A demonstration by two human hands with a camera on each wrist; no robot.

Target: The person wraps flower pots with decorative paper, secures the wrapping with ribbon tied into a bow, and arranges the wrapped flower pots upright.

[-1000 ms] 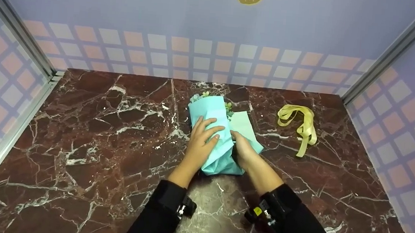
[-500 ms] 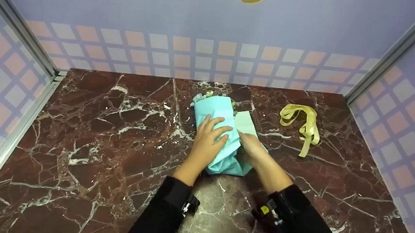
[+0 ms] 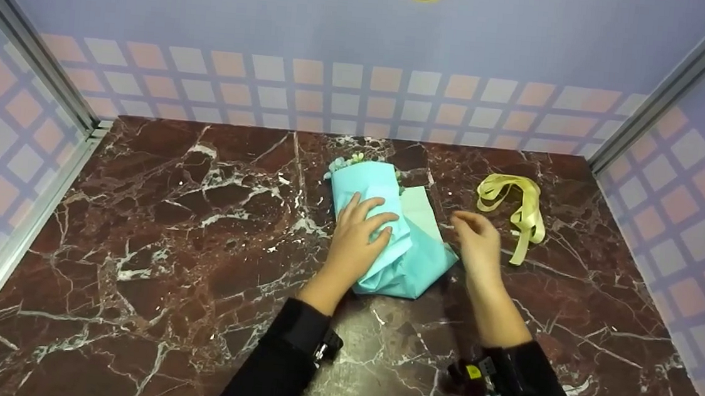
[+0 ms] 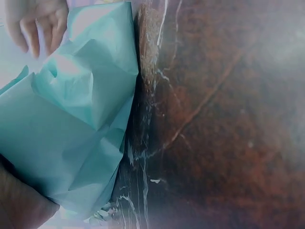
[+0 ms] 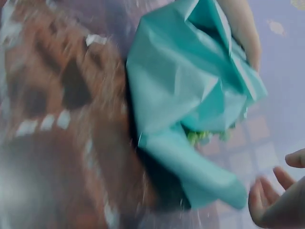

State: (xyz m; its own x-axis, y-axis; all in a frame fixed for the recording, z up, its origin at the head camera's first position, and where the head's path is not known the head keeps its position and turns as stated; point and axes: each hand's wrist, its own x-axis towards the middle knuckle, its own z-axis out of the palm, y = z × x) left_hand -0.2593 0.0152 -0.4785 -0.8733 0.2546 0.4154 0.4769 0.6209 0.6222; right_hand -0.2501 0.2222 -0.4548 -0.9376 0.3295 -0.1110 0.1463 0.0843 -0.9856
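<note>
A sheet of turquoise wrapping paper lies folded around a bunch of small flowers, whose blue and yellow-green heads peek out at the far end. Its right part, with a pale green inner face, lies spread on the table. My left hand rests on top of the folded paper, fingers spread. Just right of the paper's corner, apart from it, is my right hand, fingers loosely bent around nothing visible. In the right wrist view, green leaves show between the paper's folds; the stems are hidden.
A loosely looped yellow ribbon lies on the dark red marble table, to the right of the right hand. Lilac panels with a checked band stand at the back and both sides.
My right hand has drawn back from the paper's inner fold out to the right, letting the right part show. My left hand has shifted slightly right with the paper, staying on it.
</note>
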